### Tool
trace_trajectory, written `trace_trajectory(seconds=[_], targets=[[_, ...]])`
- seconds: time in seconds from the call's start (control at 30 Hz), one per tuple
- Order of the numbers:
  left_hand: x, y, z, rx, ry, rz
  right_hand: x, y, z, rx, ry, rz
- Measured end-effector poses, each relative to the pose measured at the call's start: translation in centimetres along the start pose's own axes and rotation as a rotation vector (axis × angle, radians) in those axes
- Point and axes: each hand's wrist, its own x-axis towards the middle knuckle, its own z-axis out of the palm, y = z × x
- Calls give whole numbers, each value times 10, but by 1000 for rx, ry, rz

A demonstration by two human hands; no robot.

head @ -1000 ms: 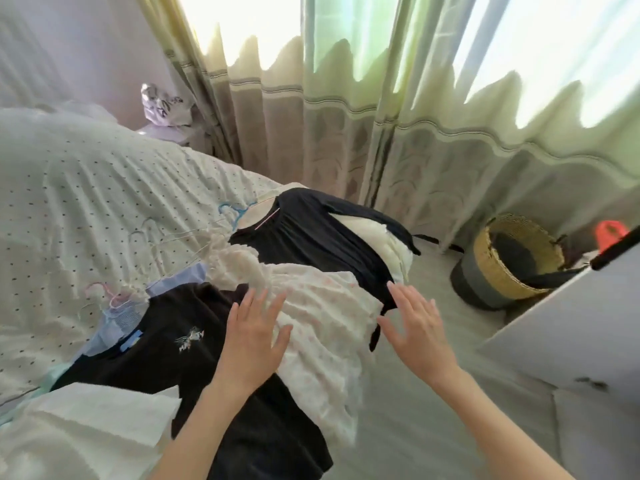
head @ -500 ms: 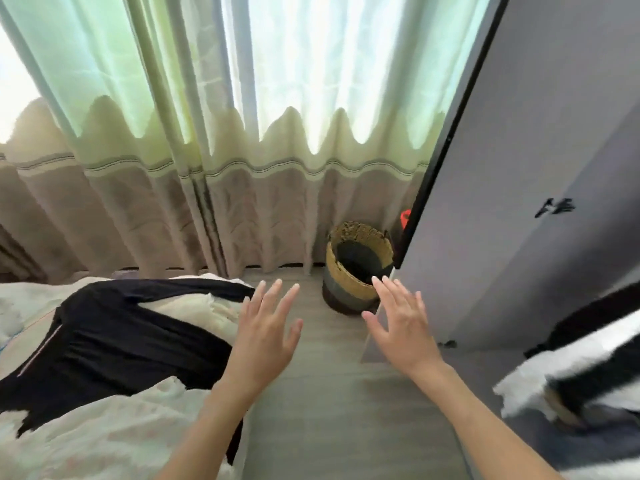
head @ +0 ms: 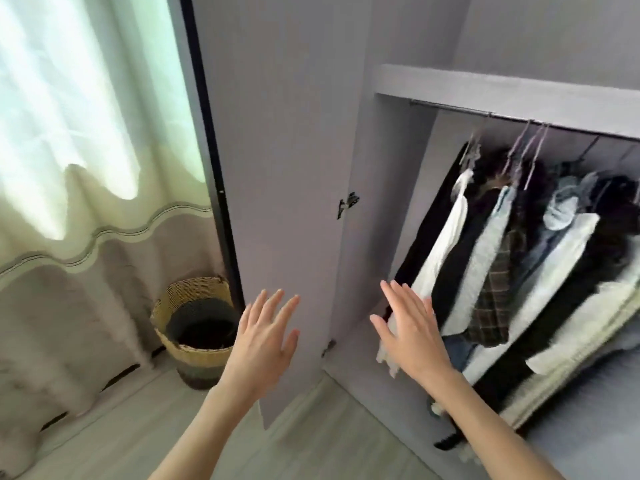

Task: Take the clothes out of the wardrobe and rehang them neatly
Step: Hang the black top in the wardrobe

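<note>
Sunlit curtain (head: pixel 86 168), wicker basket (head: pixel 194 327), pale floor (head: pixel 311 445).

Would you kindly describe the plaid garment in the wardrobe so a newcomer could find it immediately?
Start at the open wardrobe right of the curtain and look along the hanging rail. Among the clothes beneath it, toward the left end, hangs the plaid garment, between a pale blue-white piece and denim. It alone has a dark brown check pattern; its neighbours are plain.
</note>
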Motion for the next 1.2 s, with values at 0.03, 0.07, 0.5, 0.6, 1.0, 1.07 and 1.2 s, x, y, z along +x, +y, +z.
trace_trajectory(seconds=[0.03, 0.07, 0.5, 0.6, 1.0, 1.07, 1.2], targets=[[14, 5, 9, -17, -13, 38, 3, 12, -5, -15, 21, 30], [27, 11, 16, -32, -43, 69, 5, 23, -9, -30, 41, 64], [211, 93, 88, -120, -47, 252, 128, 156, -62, -203, 118, 160], [257, 116, 104, -117, -45, 250, 165, 182, -77, -224, 93, 141], [381, 196, 147, -257, -104, 268, 285, 269, -83, -376, 109, 43], [402, 204, 153, -312, -94, 280, 289, 277, -77, -397, 133, 73], [437, 216, 165, -373, -106, 291, 288, 283, -72, -476, 148, 95]])
